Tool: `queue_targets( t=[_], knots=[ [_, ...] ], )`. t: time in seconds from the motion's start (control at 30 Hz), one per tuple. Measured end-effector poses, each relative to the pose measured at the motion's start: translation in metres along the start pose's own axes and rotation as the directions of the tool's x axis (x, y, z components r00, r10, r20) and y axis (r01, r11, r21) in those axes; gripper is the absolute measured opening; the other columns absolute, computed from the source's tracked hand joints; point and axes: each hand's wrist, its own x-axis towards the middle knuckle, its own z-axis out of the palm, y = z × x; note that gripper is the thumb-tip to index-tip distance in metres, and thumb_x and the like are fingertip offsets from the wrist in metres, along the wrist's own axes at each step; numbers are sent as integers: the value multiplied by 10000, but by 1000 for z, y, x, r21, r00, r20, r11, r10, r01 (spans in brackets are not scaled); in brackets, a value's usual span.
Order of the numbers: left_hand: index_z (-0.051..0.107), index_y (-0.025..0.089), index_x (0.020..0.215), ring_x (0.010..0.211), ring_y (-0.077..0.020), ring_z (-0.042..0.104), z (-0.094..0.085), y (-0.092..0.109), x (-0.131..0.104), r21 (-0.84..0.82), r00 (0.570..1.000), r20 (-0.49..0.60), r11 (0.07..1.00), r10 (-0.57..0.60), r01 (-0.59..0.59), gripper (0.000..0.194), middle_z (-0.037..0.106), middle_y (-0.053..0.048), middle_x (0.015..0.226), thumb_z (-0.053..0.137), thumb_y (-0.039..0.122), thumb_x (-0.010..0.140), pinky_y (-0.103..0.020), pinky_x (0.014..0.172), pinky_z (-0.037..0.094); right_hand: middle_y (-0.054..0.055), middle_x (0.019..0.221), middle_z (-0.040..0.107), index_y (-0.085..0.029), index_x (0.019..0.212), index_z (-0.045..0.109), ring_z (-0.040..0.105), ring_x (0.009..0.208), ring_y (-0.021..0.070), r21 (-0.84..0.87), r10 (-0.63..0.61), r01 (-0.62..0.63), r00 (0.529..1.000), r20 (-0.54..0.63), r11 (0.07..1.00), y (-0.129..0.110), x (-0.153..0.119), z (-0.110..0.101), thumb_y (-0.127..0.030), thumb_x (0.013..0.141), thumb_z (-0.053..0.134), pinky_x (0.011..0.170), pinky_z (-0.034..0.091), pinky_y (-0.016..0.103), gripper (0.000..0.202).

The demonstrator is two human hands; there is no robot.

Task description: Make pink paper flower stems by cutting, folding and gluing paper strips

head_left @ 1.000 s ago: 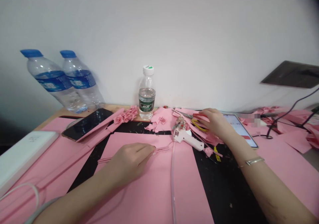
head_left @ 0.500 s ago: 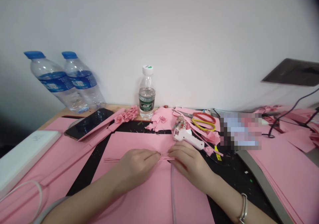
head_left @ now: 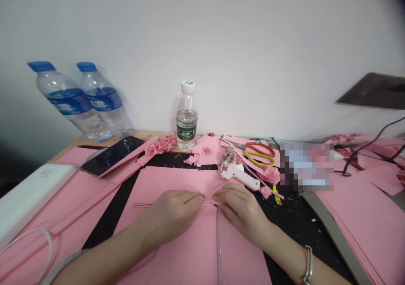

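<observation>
A sheet of pink paper (head_left: 171,179) with a narrow folded strip along its near edge lies in front of me. My left hand (head_left: 179,211) pinches that folded edge left of its middle. Close by on the right, my right hand (head_left: 238,207) grips the same edge, fingers curled over it. Beneath my hands is a larger pink sheet (head_left: 193,251), with a translucent glue stick (head_left: 219,247) lying lengthwise on it. Just beyond my right hand rests a white hot glue gun (head_left: 238,177). The fingertips' undersides are hidden.
Scissors (head_left: 259,154) with red and yellow handles lie among paper scraps. A water bottle (head_left: 186,124) stands by the wall; two larger bottles (head_left: 104,107) lean at left. A phone (head_left: 112,156), paper flowers (head_left: 161,145) and a white power bank (head_left: 41,196) are on the left.
Both hands keep hold of the folded edge, with only slight finger movement. The camera view has shifted a little.
</observation>
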Motion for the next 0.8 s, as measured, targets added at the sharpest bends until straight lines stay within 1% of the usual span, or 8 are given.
queue_targets(
  t=[0.13, 0.27, 0.4, 0.57, 0.63, 0.8],
  knots=[
    [671, 184, 908, 696, -169, 706, 0, 0, 2, 41, 1000, -14, 999, -9, 9, 233, 733, -48, 782, 447, 158, 969, -257, 653, 590, 72, 846, 739, -189, 957, 660, 682, 825, 223, 9, 11, -11, 1000, -6, 1000, 0, 0, -1, -94, 939, 515, 723, 574, 354, 174],
    [668, 184, 890, 688, -176, 704, 0, -1, 1, 39, 1000, -9, 999, -24, 24, 226, 724, -48, 761, 456, 171, 967, -267, 642, 582, 75, 844, 735, -176, 945, 655, 676, 818, 225, 17, 15, -15, 1000, -12, 1000, 1, 0, 1, -100, 941, 525, 715, 570, 361, 151],
    [662, 190, 859, 658, -172, 690, 1, -2, -1, 33, 1000, 5, 999, -26, 26, 252, 712, -40, 730, 435, 145, 960, -262, 614, 565, 76, 858, 726, -184, 938, 647, 670, 812, 222, 46, 66, -67, 998, 12, 997, 1, -1, 3, -90, 931, 532, 701, 567, 357, 149],
    [649, 186, 843, 655, -173, 682, 2, -2, -2, 35, 1000, 19, 999, -8, 7, 246, 705, -36, 722, 438, 105, 939, -266, 612, 557, 80, 915, 723, -189, 955, 639, 663, 856, 234, 97, 115, -121, 992, 58, 988, 0, 0, 5, -122, 911, 591, 743, 569, 376, 93],
    [644, 183, 837, 667, -175, 683, 3, -2, -2, 35, 1000, 22, 999, 2, -3, 244, 706, -41, 729, 438, 95, 933, -270, 620, 558, 80, 913, 722, -183, 952, 638, 660, 853, 233, 106, 111, -117, 992, 59, 987, 0, 0, 7, -134, 924, 575, 742, 569, 378, 84],
    [636, 181, 829, 677, -174, 676, 4, -1, -3, 40, 1000, 22, 999, 17, -18, 255, 701, -47, 731, 423, 83, 930, -271, 628, 561, 85, 893, 715, -180, 942, 635, 656, 846, 229, 69, 85, -90, 994, 74, 994, 0, -1, 10, -90, 936, 506, 744, 564, 375, 157]
  ],
)
